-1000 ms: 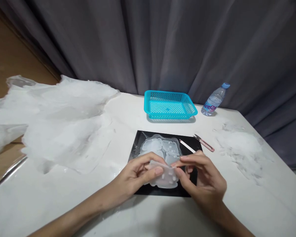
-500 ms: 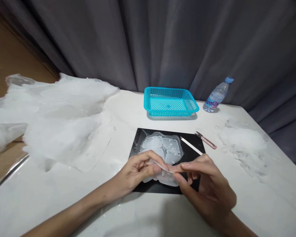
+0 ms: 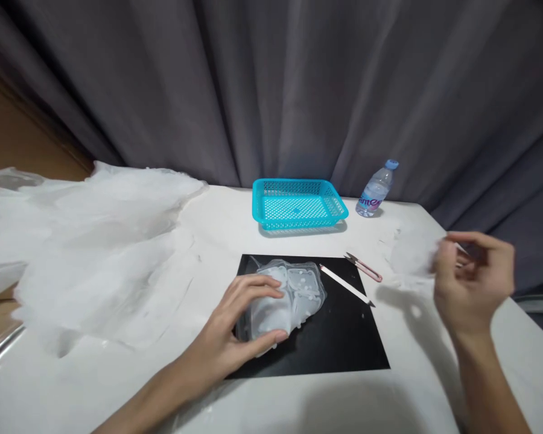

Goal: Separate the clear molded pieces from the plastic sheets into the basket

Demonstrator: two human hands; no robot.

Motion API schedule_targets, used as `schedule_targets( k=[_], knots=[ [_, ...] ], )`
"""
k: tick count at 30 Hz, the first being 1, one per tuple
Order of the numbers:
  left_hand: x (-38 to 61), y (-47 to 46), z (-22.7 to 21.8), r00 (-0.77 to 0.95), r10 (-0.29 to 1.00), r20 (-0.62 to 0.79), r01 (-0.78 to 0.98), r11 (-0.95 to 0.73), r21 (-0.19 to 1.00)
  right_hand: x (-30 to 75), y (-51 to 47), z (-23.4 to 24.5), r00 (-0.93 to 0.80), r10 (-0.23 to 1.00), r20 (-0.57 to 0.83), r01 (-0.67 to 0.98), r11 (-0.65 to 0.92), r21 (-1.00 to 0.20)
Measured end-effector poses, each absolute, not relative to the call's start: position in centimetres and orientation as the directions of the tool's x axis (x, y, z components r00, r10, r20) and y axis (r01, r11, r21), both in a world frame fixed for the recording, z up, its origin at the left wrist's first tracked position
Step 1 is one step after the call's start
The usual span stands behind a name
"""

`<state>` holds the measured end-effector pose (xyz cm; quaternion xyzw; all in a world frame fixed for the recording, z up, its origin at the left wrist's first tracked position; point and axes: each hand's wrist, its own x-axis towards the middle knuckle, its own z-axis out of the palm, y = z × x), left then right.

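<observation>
My left hand [image 3: 248, 319] lies over a translucent white moulded plastic sheet [image 3: 308, 286], its thumb at the near edge and its fingers curved across the top. The sheet has rounded panels, small raised dots and a thin ragged clear rim. It rests on a black mat [image 3: 335, 343], and my hand hides its left part. Raised at the right, my right hand [image 3: 473, 277] is closed, thumb toward fingertips, beside a heap of clear scraps [image 3: 411, 250]. Motion blurs its fingertips, so what they hold cannot be made out.
A white pen-like tool [image 3: 346, 284] and pink-handled thread snips [image 3: 364, 267] lie at the mat's right. Behind stand a turquoise basket [image 3: 298, 226] and a water bottle [image 3: 374, 191]. A large pile of translucent sheets [image 3: 104, 241] covers the table's left side.
My hands have parted: the right has swung up and right to the scraps, while the left has lowered onto the sheet on the mat. The view has shifted slightly.
</observation>
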<state>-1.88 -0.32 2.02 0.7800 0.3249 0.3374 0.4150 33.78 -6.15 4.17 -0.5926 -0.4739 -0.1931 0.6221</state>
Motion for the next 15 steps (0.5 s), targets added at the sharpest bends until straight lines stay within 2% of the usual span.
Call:
schedule_targets(
  k=[2,3,4,7,9,11,13,15],
  knots=[
    [-2.3,-0.1,1.4,0.547,0.791,0.273,0.372,-0.522,0.767,38.8,-5.7,3.8,0.634,0.360,0.685,0.734,0.002,-0.680],
    [-2.5,0.0,1.0,0.546,0.796,0.262,0.422,-0.531,0.735,40.8,-5.6,3.4,0.676,0.376,0.633,0.720,-0.156,-0.676],
    [-2.7,0.2,0.6,0.549,0.801,0.240,0.463,-0.530,0.710,42.4,-5.6,2.9,0.694,0.375,0.615,0.720,-0.336,-0.607],
    [-3.2,0.9,-0.2,0.585,0.803,0.116,0.542,-0.493,0.680,44.6,-5.9,1.4,0.720,0.410,0.560,0.691,-0.506,-0.517],
    [-3.6,1.3,-0.4,0.596,0.802,0.046,0.569,-0.462,0.680,44.8,-6.2,0.7,0.704,0.429,0.567,0.694,-0.587,-0.417],
    [-4.1,1.6,-0.5,0.576,0.817,0.027,0.581,-0.433,0.689,44.5,-6.1,0.1,0.633,0.445,0.633,0.725,-0.628,-0.283],
    [-4.9,1.8,-1.0,0.552,0.834,0.025,0.582,-0.406,0.705,43.7,-5.5,-0.5,0.511,0.459,0.727,0.793,-0.578,-0.192],
    [-5.9,2.1,-2.0,0.471,0.881,0.034,0.594,-0.346,0.726,42.1,-4.4,-1.3,0.380,0.487,0.787,0.881,-0.449,-0.147]
  ],
)
